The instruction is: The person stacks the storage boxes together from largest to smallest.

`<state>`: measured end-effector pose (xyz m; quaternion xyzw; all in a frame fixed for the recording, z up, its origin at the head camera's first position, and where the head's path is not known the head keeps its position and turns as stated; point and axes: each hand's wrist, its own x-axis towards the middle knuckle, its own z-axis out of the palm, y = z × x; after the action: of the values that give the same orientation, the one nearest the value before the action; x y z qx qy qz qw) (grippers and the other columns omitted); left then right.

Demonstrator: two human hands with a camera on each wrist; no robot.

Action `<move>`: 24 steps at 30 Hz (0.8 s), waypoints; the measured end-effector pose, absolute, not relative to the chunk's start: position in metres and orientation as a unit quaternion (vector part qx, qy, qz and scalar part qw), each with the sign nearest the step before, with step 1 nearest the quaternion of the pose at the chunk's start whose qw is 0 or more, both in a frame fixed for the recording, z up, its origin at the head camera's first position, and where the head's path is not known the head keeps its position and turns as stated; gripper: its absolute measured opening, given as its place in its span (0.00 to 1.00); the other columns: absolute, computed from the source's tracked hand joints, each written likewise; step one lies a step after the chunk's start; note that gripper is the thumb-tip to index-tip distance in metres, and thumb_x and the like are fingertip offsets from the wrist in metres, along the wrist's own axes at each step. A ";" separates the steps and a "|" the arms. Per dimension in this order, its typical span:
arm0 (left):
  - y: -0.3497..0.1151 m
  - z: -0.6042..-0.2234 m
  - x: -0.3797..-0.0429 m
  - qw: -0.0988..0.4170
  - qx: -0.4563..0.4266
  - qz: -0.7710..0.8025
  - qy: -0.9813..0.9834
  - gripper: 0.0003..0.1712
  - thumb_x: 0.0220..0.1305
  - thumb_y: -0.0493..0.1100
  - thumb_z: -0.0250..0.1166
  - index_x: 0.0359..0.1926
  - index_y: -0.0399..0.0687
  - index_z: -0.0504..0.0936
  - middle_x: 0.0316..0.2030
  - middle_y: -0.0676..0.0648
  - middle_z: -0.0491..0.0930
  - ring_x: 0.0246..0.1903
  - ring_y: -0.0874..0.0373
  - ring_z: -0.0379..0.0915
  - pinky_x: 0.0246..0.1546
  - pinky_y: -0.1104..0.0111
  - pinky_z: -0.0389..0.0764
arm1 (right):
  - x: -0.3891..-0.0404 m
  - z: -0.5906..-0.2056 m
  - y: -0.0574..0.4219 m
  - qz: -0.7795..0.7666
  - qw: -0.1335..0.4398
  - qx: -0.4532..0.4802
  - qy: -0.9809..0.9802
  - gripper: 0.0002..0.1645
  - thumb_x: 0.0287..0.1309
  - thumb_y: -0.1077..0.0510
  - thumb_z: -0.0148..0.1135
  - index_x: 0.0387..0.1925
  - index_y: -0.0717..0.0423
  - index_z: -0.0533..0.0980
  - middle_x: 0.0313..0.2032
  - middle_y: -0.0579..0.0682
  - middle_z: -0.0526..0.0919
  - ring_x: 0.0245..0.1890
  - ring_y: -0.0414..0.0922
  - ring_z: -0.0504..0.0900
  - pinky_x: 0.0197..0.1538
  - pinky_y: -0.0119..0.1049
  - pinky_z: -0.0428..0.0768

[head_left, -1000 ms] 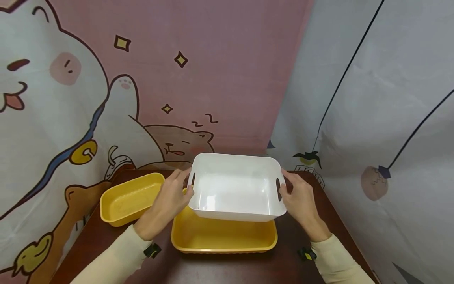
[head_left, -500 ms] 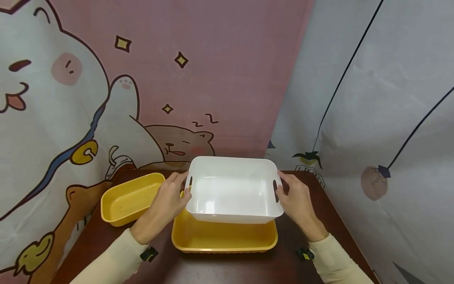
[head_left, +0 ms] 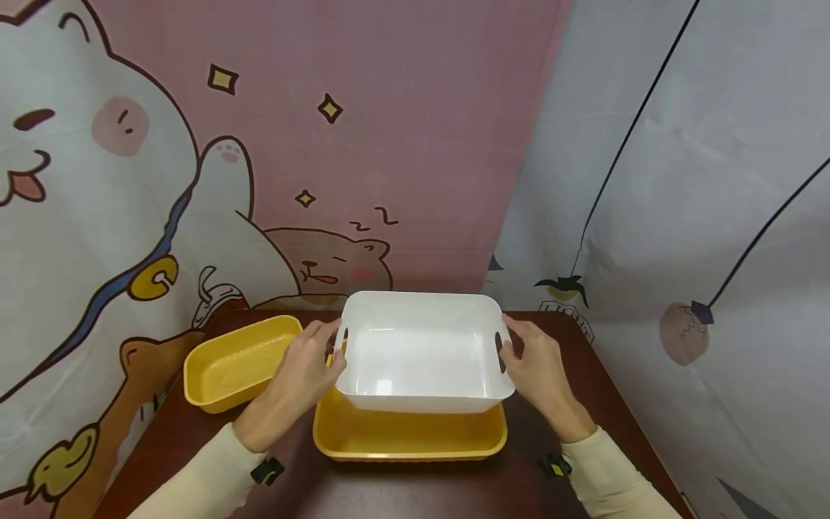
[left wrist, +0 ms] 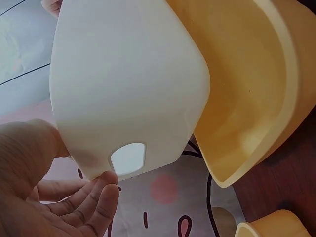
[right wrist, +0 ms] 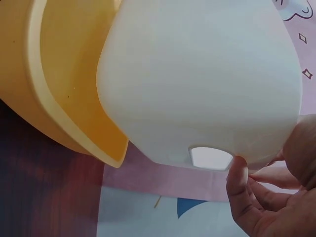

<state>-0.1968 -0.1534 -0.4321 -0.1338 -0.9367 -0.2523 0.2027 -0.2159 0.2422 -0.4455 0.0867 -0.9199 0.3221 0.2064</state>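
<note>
A white plastic basket [head_left: 424,353] with a handle slot in each end is held up between both hands, its open top tilted toward the head camera. My left hand [head_left: 303,371] grips its left end close to the slot. At the opposite end, my right hand [head_left: 540,371] pinches the rim by the other slot. Behind and below the basket is a large yellow tray [head_left: 408,436], partly covered by it in the head view. In the left wrist view the basket's white outside [left wrist: 133,89] fills the middle, with fingertips [left wrist: 107,185] right at the slot.
A smaller yellow tray [head_left: 240,360] lies at the left of the dark brown table [head_left: 389,497]. Behind the table hangs a pink cloth [head_left: 415,144] with cartoon animals. A pale cloth [head_left: 681,216] closes off the right side.
Both hands have shifted the white basket slightly left and down, over the large yellow tray. Their grip on its ends looks the same, and both yellow trays have stayed put.
</note>
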 end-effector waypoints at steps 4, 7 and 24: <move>-0.155 -0.434 -0.196 0.203 -0.136 -0.255 -0.936 0.32 0.61 0.36 0.75 0.67 0.35 0.81 0.44 0.40 0.84 0.31 0.56 0.76 0.30 0.73 0.86 | -0.216 -0.448 0.241 0.322 0.199 0.083 -0.922 0.31 0.68 0.65 0.67 0.71 0.62 0.77 0.66 0.64 0.81 0.17 0.43 0.73 0.27 0.26 0.82; -0.155 -0.436 -0.196 0.199 -0.135 -0.258 -0.936 0.32 0.61 0.36 0.75 0.67 0.35 0.81 0.44 0.40 0.84 0.31 0.55 0.77 0.30 0.73 0.86 | -0.216 -0.450 0.241 0.316 0.200 0.083 -0.924 0.31 0.67 0.65 0.68 0.71 0.62 0.77 0.66 0.64 0.82 0.26 0.47 0.82 0.34 0.34 0.89; -0.159 -0.444 -0.192 0.183 -0.128 -0.262 -0.939 0.32 0.62 0.37 0.75 0.67 0.35 0.81 0.48 0.38 0.85 0.33 0.55 0.80 0.33 0.69 0.90 | -0.214 -0.458 0.237 0.317 0.192 0.084 -0.925 0.31 0.67 0.65 0.68 0.71 0.61 0.77 0.65 0.62 0.83 0.46 0.58 0.89 0.47 0.48 0.91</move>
<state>-0.1922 -0.1591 -0.4436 -0.1276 -0.9391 -0.2616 0.1828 -0.2144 0.2367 -0.4580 0.0837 -0.9251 0.3168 0.1921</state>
